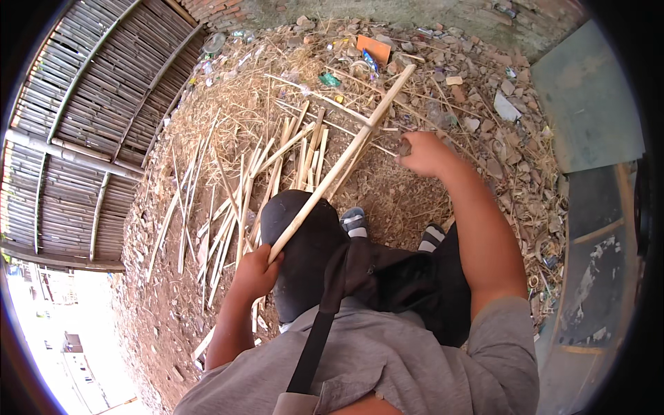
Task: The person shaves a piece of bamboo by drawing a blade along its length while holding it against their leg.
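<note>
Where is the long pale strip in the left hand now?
In the head view, the long pale strip slants from the left hand, over the left knee, to its far end right of centre, below and right of the orange slab.

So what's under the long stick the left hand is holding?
Under the long stick: a dark-clothed knee near the left hand, then straw-strewn ground farther along. The strip right beneath the stick is covered, so I can't tell what's there.

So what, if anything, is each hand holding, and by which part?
Left hand: long pale strip, gripped at its near end. Right hand: can't tell whether it holds anything.
</note>
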The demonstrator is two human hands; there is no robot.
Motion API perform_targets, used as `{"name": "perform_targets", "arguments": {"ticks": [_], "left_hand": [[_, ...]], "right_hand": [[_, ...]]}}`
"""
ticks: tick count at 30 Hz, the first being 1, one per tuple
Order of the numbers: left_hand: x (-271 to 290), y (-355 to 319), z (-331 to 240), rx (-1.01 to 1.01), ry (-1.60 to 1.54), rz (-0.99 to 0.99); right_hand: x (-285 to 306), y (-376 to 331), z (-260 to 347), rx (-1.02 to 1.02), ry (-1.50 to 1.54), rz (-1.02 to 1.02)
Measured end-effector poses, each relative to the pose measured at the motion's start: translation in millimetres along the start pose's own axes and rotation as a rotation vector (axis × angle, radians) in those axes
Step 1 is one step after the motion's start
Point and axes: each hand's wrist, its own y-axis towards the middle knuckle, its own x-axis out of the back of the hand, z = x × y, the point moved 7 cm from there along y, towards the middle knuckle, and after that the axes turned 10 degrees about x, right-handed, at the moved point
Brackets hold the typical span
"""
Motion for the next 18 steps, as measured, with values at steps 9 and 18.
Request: {"name": "perform_targets", "arguments": {"ticks": [9,18], "left_hand": [[4,-5,-6,-0.017,0.048,-0.050],[1,-1,0,-0.064,0.024,-0.054]], "right_hand": [[-3,1,-5,-0.025,-0.011,0.098],[-40,-8,56,0.214,-0.215,0.260]]}}
